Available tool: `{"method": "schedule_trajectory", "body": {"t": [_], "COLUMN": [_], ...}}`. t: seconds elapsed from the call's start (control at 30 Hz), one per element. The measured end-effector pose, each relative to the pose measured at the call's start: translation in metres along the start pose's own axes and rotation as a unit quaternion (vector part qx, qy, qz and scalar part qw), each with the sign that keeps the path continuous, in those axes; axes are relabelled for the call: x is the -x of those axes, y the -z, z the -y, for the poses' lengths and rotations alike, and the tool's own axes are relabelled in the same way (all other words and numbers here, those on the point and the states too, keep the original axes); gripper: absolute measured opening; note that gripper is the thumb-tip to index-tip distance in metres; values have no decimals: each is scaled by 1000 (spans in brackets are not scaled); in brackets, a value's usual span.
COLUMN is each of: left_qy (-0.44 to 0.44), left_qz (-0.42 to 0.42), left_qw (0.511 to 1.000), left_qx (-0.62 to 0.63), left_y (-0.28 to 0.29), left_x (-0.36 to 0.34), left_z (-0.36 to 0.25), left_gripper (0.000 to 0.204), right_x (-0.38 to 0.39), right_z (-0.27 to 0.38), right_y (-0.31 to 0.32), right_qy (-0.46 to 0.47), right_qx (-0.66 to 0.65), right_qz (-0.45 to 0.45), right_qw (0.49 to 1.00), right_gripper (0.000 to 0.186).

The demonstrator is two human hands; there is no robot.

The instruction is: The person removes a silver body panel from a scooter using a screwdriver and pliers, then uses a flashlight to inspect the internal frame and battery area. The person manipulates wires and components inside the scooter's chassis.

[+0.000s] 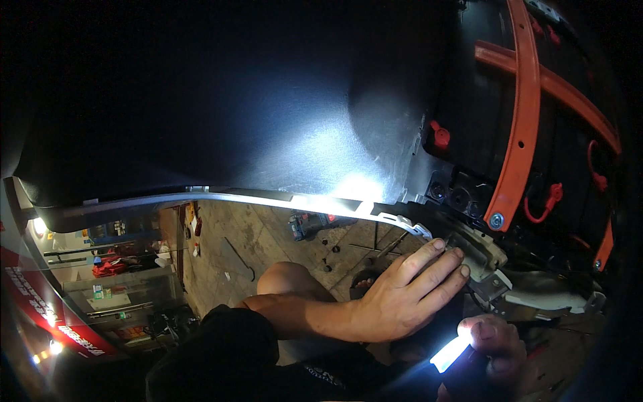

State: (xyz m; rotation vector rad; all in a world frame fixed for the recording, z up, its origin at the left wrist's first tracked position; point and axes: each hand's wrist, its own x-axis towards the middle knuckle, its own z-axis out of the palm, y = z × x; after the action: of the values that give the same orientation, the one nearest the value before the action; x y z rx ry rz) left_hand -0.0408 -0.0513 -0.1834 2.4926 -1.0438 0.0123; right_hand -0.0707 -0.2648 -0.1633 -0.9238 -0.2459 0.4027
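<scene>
My left hand [415,289] reaches in with its fingers stretched out. Their tips touch the end of a pale slotted strip [402,222] and the edge of a grey metal bracket [474,256]. Its thumb is hidden. In my right hand [497,345], lower right, is a small lit lamp [451,353] with a bright white face. Above both hands spreads a large black panel [268,127], its lower edge lined by a long silver trim strip [248,197]. Light glares off the panel near the strip's right end.
Orange metal bars [522,127], bolted at the ends, cross a black unit with red caps [440,135] at right. A blue-and-black power tool [308,224], a bent rod [240,259] and small dark parts lie on the floor [221,221]. Lit shelves [124,278] stand at left.
</scene>
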Motion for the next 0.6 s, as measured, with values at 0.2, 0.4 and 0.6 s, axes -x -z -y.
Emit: {"method": "schedule_trajectory", "body": {"t": [0.2,0.4,0.6], "left_qy": [-1,-2,1], "left_qz": [-12,-4,-8], "left_qw": [1000,1000,1000], "left_qx": [2,13,18], "left_y": [-3,-3,-3], "left_x": [2,4,3], "left_z": [-1,0,0], "left_gripper": [44,46,47], "right_x": [33,1,25], "right_z": [-18,8,-28], "right_y": [5,8,-38], "right_qy": [-10,-86,257], "right_qx": [4,-17,219], "right_qz": [-23,66,-168], "right_qw": [1000,994,926], "right_gripper": [46,45,48]}}
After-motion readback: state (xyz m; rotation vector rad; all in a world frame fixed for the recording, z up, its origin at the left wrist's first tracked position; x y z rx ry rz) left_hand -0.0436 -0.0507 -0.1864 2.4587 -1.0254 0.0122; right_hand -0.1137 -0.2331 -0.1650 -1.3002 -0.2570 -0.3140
